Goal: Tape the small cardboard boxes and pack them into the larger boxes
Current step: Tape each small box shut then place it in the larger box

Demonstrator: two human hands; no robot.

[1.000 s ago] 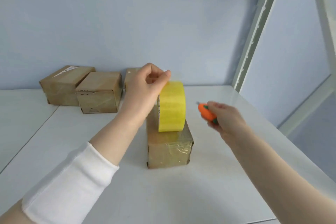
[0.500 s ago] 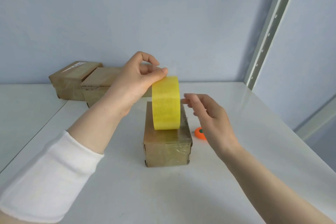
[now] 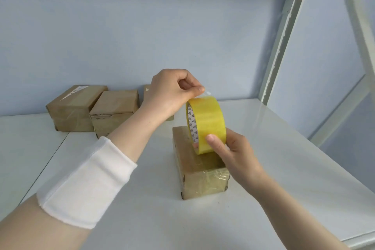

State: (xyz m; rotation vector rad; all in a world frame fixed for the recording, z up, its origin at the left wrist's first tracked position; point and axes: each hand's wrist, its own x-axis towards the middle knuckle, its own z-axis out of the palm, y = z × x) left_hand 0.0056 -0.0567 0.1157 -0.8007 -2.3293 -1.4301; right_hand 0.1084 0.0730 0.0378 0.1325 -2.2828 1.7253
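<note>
Yellow tape roll [image 3: 209, 122] shows perhaps triangular core marks

Just one camera here, worn on the person's head. It looks forward and down at the white shelf top [image 3: 294, 148] — very close, with the small box [image 3: 205, 182] near the middle. Both arms come in from the bottom edge.

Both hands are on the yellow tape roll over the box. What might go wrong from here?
The left hand pinches only the tip of the tape end, so it may slip and restick to the tape roll. The right hand holds the roll, so neither hand steadies the small box; a pulled strip could drag it or land crooked.
</note>
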